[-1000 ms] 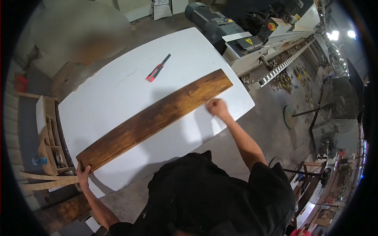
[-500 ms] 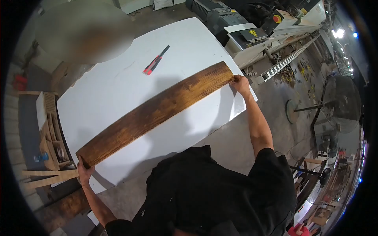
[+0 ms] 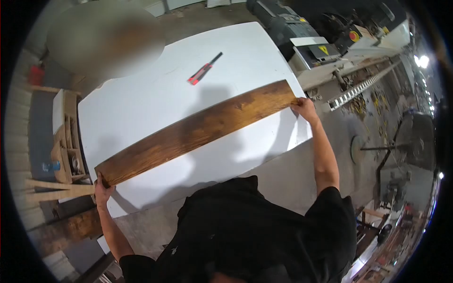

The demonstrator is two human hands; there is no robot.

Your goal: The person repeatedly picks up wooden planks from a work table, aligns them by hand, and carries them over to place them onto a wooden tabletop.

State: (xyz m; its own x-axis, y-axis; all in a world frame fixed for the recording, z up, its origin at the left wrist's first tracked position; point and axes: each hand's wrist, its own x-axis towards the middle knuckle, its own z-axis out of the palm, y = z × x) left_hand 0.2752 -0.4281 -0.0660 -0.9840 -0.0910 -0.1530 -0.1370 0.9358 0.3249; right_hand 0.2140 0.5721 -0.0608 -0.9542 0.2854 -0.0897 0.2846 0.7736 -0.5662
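A long brown wooden plank [image 3: 198, 132] with dark grain stretches slantwise over the white tabletop [image 3: 137, 104]. My left hand [image 3: 103, 190] grips its lower left end, thumb on the upper face and fingers out of sight beneath. At the opposite end, my right hand [image 3: 304, 108] pinches the corner near the table's right edge. Whether the plank rests on the table or is held just above it, I cannot tell. Beyond the plank lies a red and black utility knife [image 3: 205, 69], touched by neither hand.
Behind the table's right corner stands a machine with a motor [image 3: 281, 23] and a red stop button [image 3: 354, 36]. A pedestal fan [image 3: 410, 141] is on the floor at right. Wooden shelving [image 3: 71, 137] holds a blue item at left. A blurred patch covers the upper left.
The view has turned slightly, so table, knife and machine appear further right. Both hands keep their hold on the plank's ends, and it now looks less steeply slanted.
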